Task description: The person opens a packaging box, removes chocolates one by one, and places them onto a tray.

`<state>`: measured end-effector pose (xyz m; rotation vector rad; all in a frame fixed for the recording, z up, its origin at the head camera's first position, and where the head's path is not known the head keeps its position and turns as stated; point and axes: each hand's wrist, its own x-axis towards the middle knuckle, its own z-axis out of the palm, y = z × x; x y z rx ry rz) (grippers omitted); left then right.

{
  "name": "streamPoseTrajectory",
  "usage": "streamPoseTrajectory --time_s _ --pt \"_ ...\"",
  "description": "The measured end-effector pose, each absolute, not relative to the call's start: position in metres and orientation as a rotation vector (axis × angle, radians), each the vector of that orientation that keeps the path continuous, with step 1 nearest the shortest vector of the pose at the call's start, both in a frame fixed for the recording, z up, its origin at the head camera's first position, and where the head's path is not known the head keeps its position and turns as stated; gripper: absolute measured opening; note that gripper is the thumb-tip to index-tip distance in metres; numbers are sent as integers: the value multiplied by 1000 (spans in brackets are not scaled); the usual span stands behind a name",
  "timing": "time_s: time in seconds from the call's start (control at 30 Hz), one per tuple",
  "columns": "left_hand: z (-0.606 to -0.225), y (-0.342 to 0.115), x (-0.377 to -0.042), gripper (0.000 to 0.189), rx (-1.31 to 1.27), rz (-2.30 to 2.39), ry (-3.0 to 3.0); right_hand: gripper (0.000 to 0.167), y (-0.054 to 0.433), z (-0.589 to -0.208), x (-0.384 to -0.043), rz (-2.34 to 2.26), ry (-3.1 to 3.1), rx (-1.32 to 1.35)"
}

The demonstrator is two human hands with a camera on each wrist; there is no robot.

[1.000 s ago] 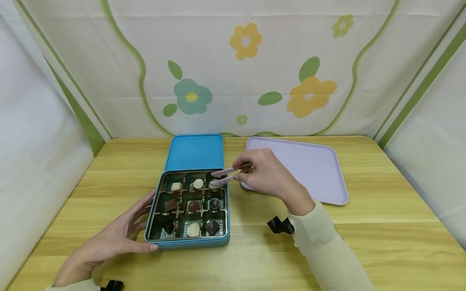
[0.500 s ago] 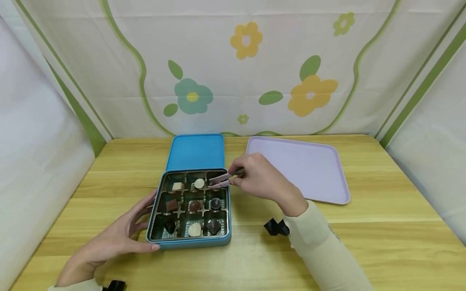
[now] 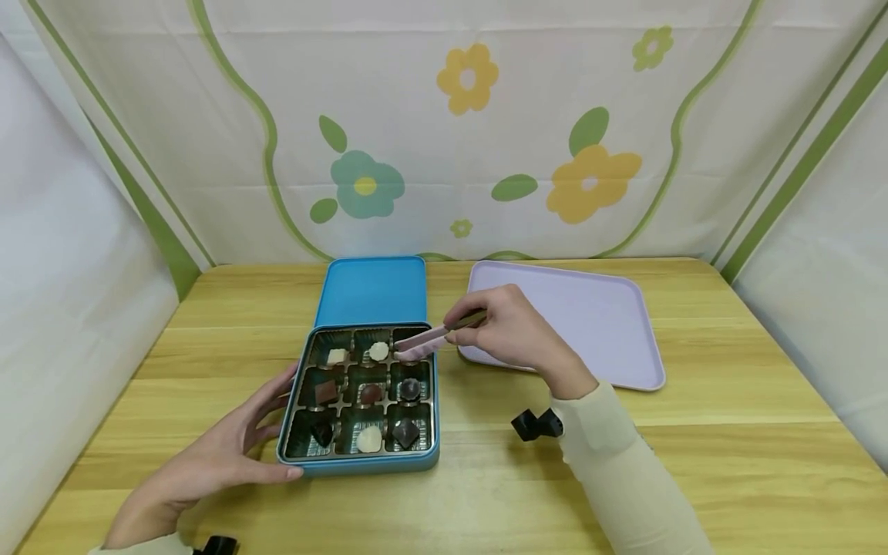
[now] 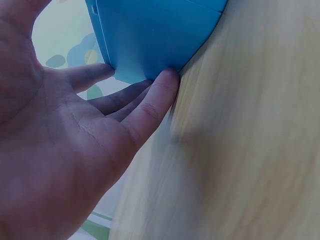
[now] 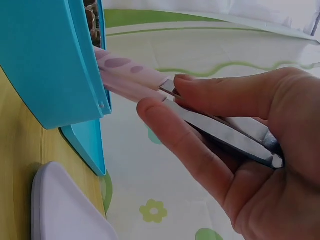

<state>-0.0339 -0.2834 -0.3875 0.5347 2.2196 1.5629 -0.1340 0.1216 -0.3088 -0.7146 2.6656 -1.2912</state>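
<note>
A blue tin [image 3: 362,465] stands on the table, its divided tray holding several chocolates, among them a brown square [image 3: 324,391] and a white piece [image 3: 370,438]. My left hand [image 3: 222,447] touches the tin's left side with extended fingers, thumb at the front left corner. In the right wrist view, my right hand [image 5: 240,135] pinches small metal tongs [image 5: 220,127] with pale pink tips between thumb and fingers. From the right, the tong tips [image 3: 419,344] reach into the far right compartment. They hide most of it, and I cannot tell whether they grip a chocolate.
Behind the tin lies its blue lid [image 3: 375,289]. A lilac tray [image 3: 590,316] sits at the back right, partly under my right hand in the head view. A flowered cloth [image 3: 416,139] hangs along the back edge of the wooden table [image 3: 486,493].
The tong tips, spread apart one second ago, now lie closer together in the far right compartment. My right hand dipped left, then shifted back right and up. The left hand has stayed put.
</note>
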Motion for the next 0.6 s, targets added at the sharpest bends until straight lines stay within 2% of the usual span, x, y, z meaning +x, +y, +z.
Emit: streamPoseTrajectory --time_s 0.6 --pt "-389 -280 -37 117 545 1572 2204 19 147 -323 -149 -1592 2398 -467"
